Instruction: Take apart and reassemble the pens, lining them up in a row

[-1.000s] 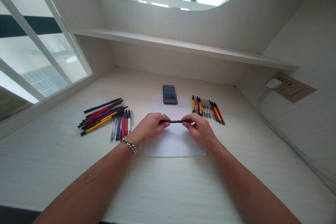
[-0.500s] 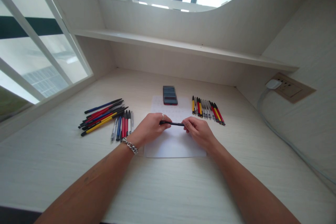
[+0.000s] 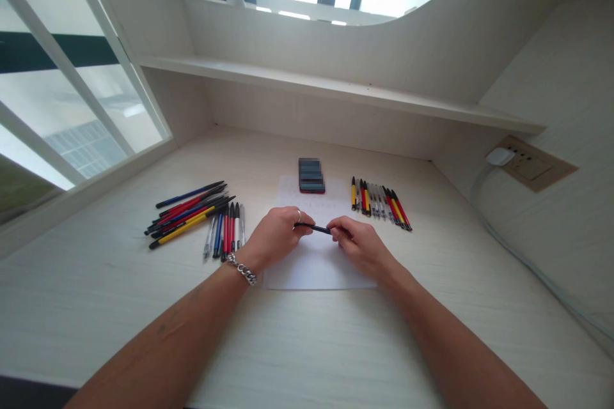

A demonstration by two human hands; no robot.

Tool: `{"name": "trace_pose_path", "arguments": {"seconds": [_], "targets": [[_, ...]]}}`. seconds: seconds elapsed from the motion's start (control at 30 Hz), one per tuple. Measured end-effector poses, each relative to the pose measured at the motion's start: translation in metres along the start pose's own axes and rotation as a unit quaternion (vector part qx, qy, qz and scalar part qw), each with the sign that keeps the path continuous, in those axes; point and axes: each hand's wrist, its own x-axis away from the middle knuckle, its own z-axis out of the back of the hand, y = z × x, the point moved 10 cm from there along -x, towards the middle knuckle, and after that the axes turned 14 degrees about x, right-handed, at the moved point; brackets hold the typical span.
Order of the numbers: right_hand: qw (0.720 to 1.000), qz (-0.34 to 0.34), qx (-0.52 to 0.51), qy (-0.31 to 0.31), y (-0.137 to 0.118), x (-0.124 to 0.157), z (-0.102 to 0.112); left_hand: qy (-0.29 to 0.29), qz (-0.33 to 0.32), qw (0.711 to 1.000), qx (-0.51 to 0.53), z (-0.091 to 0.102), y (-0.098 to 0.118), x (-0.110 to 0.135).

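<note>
Both my hands hold one thin black pen (image 3: 314,227) level above a white sheet of paper (image 3: 319,265) on the desk. My left hand (image 3: 274,234), with a ring and a chain bracelet, pinches its left end. My right hand (image 3: 357,241) has its fingers closed round the right end, and the two hands sit close together. A loose heap of red, blue, black and yellow pens (image 3: 189,212) lies left of my left hand. A neat row of pens (image 3: 378,200) lies right of the paper.
A dark phone (image 3: 311,175) rests on the paper's far edge. A shelf (image 3: 336,86) runs along the back wall. A wall socket with a white plug (image 3: 500,156) and its cable (image 3: 522,255) is at the right. A window frame (image 3: 71,77) stands at the left.
My right hand has slid left along the pen, so less of the black barrel shows between the hands. The left hand has hardly moved.
</note>
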Motion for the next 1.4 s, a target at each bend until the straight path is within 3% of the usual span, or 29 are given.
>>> {"name": "trace_pose_path", "arguments": {"seconds": [0.17,0.37,0.47,0.57,0.67,0.73,0.8,0.9,0.97,1.13,1.4], "targets": [[0.992,0.065,0.112,0.002,-0.019,0.002,0.0,0.007,-0.029,0.999,0.027,0.001,0.016,0.002],[0.983,0.049,0.177,0.025,-0.023,0.004,0.004,0.015,-0.02,0.981,0.192,0.004,0.026,0.005],[0.981,0.053,0.188,0.013,-0.027,0.005,0.001,-0.011,-0.038,0.976,0.215,0.003,0.038,0.007],[0.984,0.053,0.169,0.022,-0.028,0.006,0.005,0.006,-0.036,0.97,0.239,0.009,0.038,0.006],[0.991,0.02,0.126,0.045,-0.017,0.003,0.015,0.072,-0.004,0.962,0.264,0.02,0.02,0.002],[0.996,-0.033,0.045,0.071,0.002,0.001,0.023,0.097,0.02,0.962,0.254,0.021,0.006,0.0],[0.985,-0.095,-0.09,0.11,0.026,0.0,0.029,0.073,0.033,0.977,0.196,0.012,-0.004,-0.001],[0.933,-0.165,-0.275,0.163,0.058,0.001,0.027,-0.002,0.034,0.996,0.083,-0.01,-0.011,0.001],[0.903,-0.191,-0.343,0.175,0.069,0.001,0.019,-0.041,0.025,0.998,0.04,-0.021,-0.012,0.003],[0.87,-0.244,-0.394,0.167,0.079,0.003,-0.002,-0.075,0.002,0.997,-0.002,-0.03,-0.01,0.003],[0.873,-0.29,-0.375,0.117,0.086,-0.001,-0.017,-0.086,-0.002,0.996,-0.017,-0.033,-0.011,0.005]]}}
